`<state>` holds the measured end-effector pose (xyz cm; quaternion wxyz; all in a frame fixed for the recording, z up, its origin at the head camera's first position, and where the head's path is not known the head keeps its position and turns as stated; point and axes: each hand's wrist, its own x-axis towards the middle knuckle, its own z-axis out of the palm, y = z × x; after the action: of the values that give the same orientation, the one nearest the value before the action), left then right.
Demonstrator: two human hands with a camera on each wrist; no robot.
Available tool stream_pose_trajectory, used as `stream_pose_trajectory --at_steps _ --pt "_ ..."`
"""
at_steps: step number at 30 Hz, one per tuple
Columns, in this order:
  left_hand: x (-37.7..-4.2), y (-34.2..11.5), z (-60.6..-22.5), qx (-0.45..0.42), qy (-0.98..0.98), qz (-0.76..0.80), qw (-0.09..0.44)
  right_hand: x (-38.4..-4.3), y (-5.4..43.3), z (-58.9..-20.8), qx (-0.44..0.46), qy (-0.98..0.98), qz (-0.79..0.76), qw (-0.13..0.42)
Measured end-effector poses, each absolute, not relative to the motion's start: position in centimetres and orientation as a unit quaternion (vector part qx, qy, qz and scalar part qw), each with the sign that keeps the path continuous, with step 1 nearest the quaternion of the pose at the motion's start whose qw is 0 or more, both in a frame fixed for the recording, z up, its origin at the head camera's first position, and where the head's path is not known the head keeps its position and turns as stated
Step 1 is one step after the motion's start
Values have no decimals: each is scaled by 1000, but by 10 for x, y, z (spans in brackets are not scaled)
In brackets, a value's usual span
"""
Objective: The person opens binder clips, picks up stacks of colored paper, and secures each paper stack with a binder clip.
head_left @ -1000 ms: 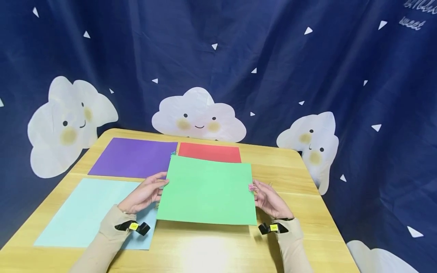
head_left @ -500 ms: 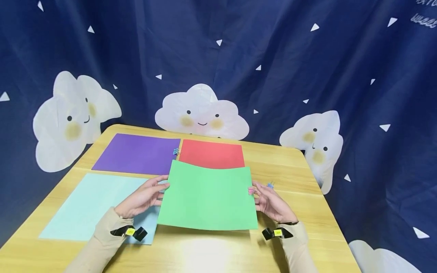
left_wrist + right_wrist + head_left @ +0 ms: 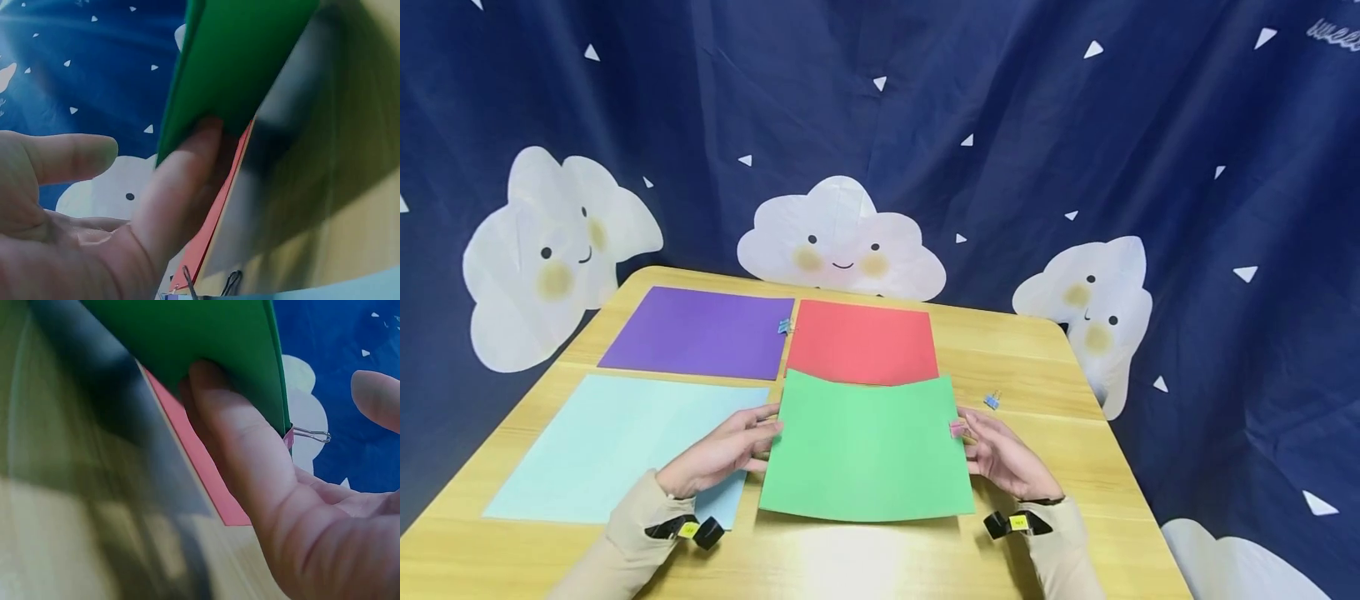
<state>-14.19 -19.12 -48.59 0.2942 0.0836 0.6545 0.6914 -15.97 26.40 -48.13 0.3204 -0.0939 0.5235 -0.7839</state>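
Note:
Both hands carry green paper (image 3: 867, 450) above the table, its middle sagging. A pink binder clip (image 3: 957, 429) grips its right edge. The left hand (image 3: 726, 450) is at the left edge. In the left wrist view its fingers (image 3: 178, 187) extend beneath the paper, while the thumb (image 3: 75, 156) stands apart from it. At the right edge is the right hand (image 3: 1009, 457), close to the pink clip. In the right wrist view its fingers (image 3: 231, 419) reach under the paper, and the thumb (image 3: 378, 400) is away from the sheet.
Red paper (image 3: 865, 340) lies behind the green paper, with purple paper (image 3: 700, 332) to its left. A blue binder clip (image 3: 785, 326) is on the purple paper's right edge. Light blue paper (image 3: 617, 446) lies front left. Another blue binder clip (image 3: 992, 401) sits on the wooden table (image 3: 1060, 492).
Both hands have brought the green paper nearer to the person and a little to the right. It sags more, and more of the red paper shows behind it.

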Motion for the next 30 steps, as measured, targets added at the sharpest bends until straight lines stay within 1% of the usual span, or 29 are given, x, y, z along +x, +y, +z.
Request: stream_pose_trajectory --at_steps 5,15,24,30 --pt "-140 -188 -490 93 665 679 297 -159 265 -485 -98 524 -780 326" --pt "-133 -188 -493 81 690 658 291 -155 267 -491 -83 532 -775 332" --pt "-125 -187 -492 76 702 651 280 -152 268 -491 -105 515 -780 339" --pt "-122 -189 -491 77 701 650 284 -150 268 -492 -86 530 -773 337"
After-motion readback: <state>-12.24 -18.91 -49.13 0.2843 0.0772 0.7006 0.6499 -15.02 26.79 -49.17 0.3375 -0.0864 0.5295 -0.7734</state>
